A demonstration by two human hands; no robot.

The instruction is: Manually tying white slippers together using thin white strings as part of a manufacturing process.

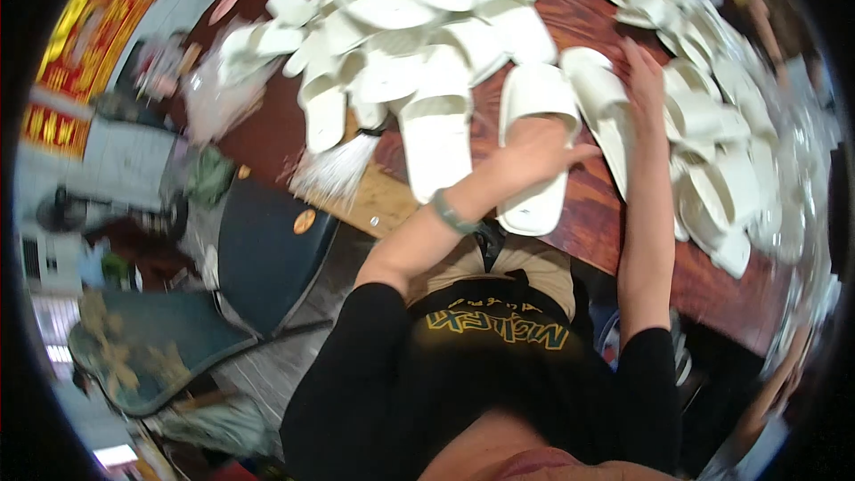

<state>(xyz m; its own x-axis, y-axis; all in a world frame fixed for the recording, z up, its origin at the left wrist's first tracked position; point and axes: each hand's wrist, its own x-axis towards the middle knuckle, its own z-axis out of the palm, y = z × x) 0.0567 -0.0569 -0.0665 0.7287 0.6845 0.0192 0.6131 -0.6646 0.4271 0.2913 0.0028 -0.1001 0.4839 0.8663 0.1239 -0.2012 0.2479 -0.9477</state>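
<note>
Table (614, 240): one reddish-brown wooden top, carrying every slipper in view.
Central heap (419, 9): white slippers piled and overlapping at the far middle; too tangled for an exact count, well over ten.
Right heap (721, 151): a second mass of white slippers running along the right edge; count likewise not readable.
Chairs (267, 249): two dark-cushioned seats standing left of the table, near the person.
Held slipper (533, 151): one white open-toe slipper lying flat near the table's near edge, between the two heaps; long axis running near-to-far, strap end pointing away from the person, heel end pointing toward the person.
Neighbouring slipper (606, 107): one white slipper lying just right of the held one, tilting slightly rightward at the near end.
Left hand (534, 151): resting on top of the held slipper, fingers spreading loosely and pressing on the strap; not closing around it.
Right hand (646, 80): lying flat and extended, fingers together, touching the neighbouring slipper's right edge beside the right heap.
Wristband (451, 212): one greenish band circling the left wrist.
</note>
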